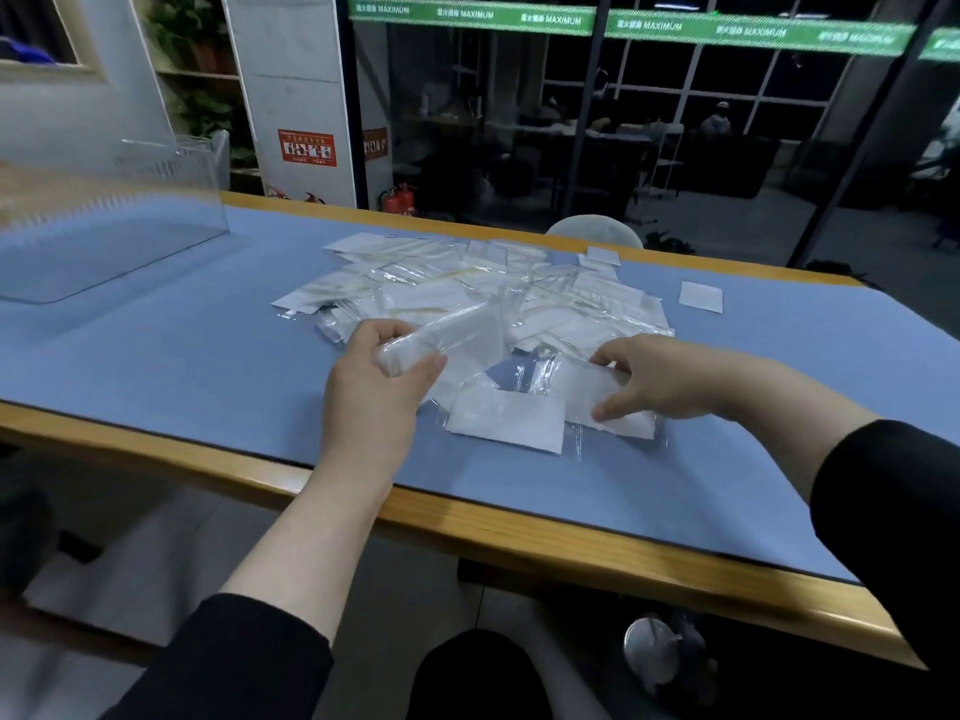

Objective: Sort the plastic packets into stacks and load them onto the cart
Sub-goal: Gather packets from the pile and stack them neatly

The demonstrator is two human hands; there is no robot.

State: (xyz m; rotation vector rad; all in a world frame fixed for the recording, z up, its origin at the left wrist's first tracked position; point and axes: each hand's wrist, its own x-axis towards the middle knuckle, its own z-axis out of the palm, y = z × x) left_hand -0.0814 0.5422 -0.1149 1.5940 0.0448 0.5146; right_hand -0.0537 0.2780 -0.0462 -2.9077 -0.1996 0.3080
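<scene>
A loose pile of clear and white plastic packets [467,288] lies spread over the middle of the blue table mat [182,330]. My left hand [382,379] grips a small stack of clear packets [441,337], lifted a little above the pile's near edge. My right hand [660,379] pinches a white packet [592,389] at the pile's near right side, thumb under it and fingers on top. More white packets [506,420] lie flat between my two hands. No cart is in view.
A clear acrylic tray [104,241] sits at the table's far left. Single white packets [701,296] lie apart at the far right. The wooden table edge [467,527] runs in front of me. A white chair back [595,231] shows behind the table.
</scene>
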